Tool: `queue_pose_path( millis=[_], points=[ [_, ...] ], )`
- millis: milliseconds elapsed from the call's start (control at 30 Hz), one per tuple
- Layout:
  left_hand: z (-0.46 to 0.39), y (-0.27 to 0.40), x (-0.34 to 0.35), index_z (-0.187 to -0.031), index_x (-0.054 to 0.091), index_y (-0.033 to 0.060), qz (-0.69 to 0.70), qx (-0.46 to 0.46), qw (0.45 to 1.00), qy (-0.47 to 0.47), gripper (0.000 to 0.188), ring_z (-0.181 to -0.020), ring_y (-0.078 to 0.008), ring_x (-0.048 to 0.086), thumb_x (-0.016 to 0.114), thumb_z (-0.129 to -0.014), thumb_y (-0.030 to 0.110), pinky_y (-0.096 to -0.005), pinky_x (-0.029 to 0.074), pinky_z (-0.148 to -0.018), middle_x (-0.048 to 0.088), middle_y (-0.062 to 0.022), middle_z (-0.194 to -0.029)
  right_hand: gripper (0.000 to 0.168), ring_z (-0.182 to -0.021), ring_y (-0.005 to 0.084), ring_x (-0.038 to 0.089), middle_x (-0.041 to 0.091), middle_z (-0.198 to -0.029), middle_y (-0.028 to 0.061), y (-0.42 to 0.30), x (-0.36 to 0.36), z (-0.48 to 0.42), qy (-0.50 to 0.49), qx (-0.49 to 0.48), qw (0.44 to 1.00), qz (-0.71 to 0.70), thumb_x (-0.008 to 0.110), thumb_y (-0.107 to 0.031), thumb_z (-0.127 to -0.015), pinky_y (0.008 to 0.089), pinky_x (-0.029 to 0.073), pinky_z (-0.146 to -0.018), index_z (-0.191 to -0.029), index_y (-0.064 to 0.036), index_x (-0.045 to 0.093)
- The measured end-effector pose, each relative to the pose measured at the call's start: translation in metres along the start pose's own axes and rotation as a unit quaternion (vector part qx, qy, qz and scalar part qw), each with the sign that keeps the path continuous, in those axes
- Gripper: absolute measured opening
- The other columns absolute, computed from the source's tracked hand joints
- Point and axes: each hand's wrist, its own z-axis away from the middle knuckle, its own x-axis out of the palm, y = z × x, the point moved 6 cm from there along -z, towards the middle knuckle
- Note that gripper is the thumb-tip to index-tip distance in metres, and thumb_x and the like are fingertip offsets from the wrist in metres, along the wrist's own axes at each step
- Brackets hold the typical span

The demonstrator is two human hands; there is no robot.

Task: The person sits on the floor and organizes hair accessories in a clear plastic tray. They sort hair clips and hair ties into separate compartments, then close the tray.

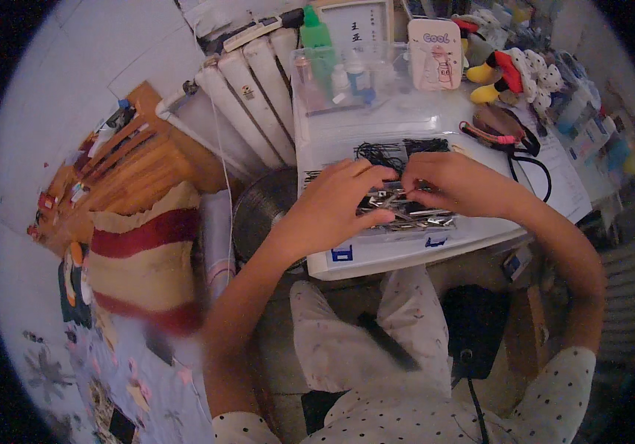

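Observation:
A clear shallow plastic tray [417, 225] near the front of the white table holds a heap of small shiny metal clips or pins [406, 212]. Thin black hairpins [375, 152] fill compartments at its back, and a dense black bundle [425, 145] lies beside them. My left hand [339, 202] hovers over the tray's left side, thumb and fingers spread, with nothing visible between them. My right hand [450, 183] is above the tray's right half, fingers curled in toward the thumb. Whether a small piece sits in its fingertips is too blurred to tell.
A clear bin [323, 105] with bottles stands at the table's [323, 269] back left, beside a white radiator [251, 83]. Sunglasses [497, 125] and a pink tin [435, 55] lie right. A round fan grille [259, 216] and a striped cushion [142, 261] are left.

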Motion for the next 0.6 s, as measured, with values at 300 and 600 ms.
queue_pose_path(
  millis=[300,600],
  points=[
    [-0.001,-0.005,0.008,-0.09,0.058,0.0036,0.009,-0.028,0.999,-0.045,0.013,-0.075,-0.0253,0.06,0.063,-0.082,0.013,-0.0345,0.048,-0.066,0.057,-0.0104,-0.082,0.012,-0.08,0.031,0.059,0.059,-0.087,0.0116,0.018,-0.013,0.013,-0.025,0.011,1.0,0.007,0.062,-0.008,-0.08,0.0369,0.047,-0.071,-0.091,-0.002,0.06],
    [-0.004,0.002,0.006,-0.084,0.056,0.0063,-0.066,-0.012,0.997,-0.024,0.011,-0.072,-0.0268,0.058,0.064,-0.077,0.01,-0.037,0.047,-0.063,0.055,-0.0083,-0.078,0.021,-0.09,0.0315,0.057,0.059,-0.09,0.0132,0.018,-0.002,0.037,-0.084,0.073,0.989,0.093,0.066,-0.017,-0.077,0.0399,0.046,-0.08,-0.09,-0.001,0.061]
  ],
)
